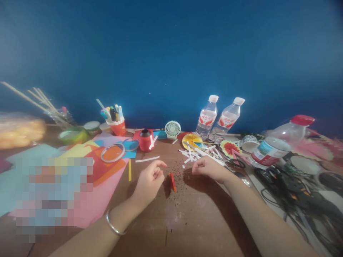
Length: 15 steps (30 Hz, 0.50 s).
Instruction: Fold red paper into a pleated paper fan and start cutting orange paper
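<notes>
**Small red piece (173, 182) between your left hand (150, 181) and right hand (210, 169)**

Red piece sits on the worktop (198, 225), touched by neither of your hands; likely left mid-reach so both sides can get at it. Can't tell if it's folded or solid.

Left hand, just left of the red piece: half open, fingers loosely curled, nothing seen in it. Right hand, to the right of it and a bit farther off: fingertips drawn together as in a pinch, but can't tell if anything thin is between them. The pinch would suit small bits.

Dark specks (182, 187) lie loose around the red piece, mostly between your hands; too tiny to identify.

Beyond the red piece and to its right, white strips (191, 154) lie heaped, probably for easy picking. Beyond it and to its left, a red pot (146, 142) has white strips crossed on its side, seemingly stuck there. Coloured sheets (112, 191) overlap well left of it, likely to leave the middle free. Small fan (173, 129) and bottles (206, 119) stand far beyond it, presumably out of elbow range.
</notes>
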Motion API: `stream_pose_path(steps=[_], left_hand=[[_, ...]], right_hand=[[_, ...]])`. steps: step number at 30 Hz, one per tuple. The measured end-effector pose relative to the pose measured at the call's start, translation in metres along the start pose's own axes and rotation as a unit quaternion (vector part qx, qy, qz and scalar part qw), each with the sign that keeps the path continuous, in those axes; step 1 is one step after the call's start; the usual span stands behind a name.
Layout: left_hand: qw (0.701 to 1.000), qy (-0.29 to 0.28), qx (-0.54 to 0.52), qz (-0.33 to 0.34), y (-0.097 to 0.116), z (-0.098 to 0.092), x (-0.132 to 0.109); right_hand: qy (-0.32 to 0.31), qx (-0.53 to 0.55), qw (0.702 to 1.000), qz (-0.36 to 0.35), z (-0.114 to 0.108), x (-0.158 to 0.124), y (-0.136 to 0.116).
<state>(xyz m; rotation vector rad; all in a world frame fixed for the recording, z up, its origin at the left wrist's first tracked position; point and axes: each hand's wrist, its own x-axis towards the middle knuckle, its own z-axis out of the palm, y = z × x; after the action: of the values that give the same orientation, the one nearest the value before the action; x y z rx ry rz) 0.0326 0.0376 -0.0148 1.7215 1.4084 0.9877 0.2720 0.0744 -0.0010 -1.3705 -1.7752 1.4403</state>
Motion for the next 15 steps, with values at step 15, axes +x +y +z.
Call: stream_pose_path(steps=[15], left_hand=[[0.992,-0.072,0.087,0.047,0.012,-0.002,-0.003]], right_hand=[[0.013,-0.049,0.996,-0.08,0.002,0.006,0.006]])
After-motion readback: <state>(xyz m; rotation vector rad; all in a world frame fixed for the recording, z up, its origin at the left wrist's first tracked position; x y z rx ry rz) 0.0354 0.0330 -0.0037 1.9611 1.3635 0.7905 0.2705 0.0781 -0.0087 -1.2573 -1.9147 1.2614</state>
